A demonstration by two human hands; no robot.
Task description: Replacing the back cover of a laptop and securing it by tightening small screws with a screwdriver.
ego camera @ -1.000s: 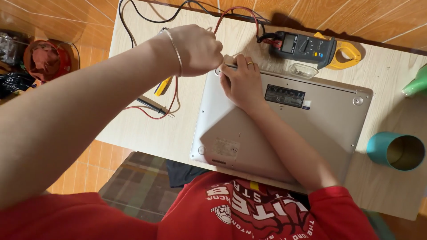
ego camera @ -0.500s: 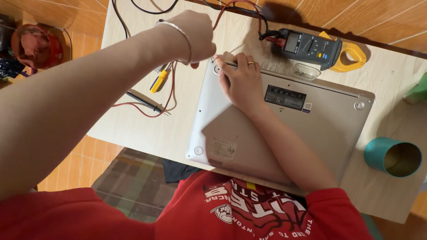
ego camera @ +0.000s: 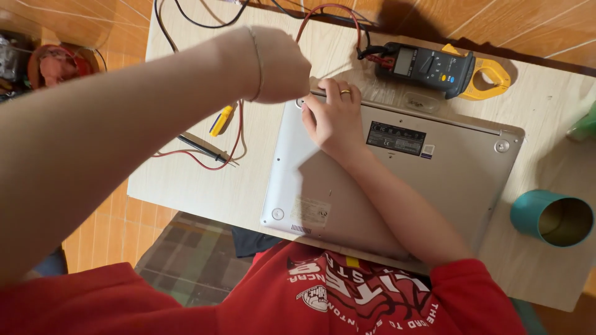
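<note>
Upside-down silver laptop flat on the counter, bottom cover on, nothing lifted yet. Left hand curled into a loose fist right over the laptop's far left corner; can't tell what's inside. Right hand resting beside that corner, fingers bent, holding nothing visible.

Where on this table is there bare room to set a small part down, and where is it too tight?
Bare wood lies left of the laptop, below the black probe and red lead. More lies right of the laptop, between the clamp meter and teal can. It is crowded at the laptop's far-left corner, where left hand and right hand meet among wires.
</note>
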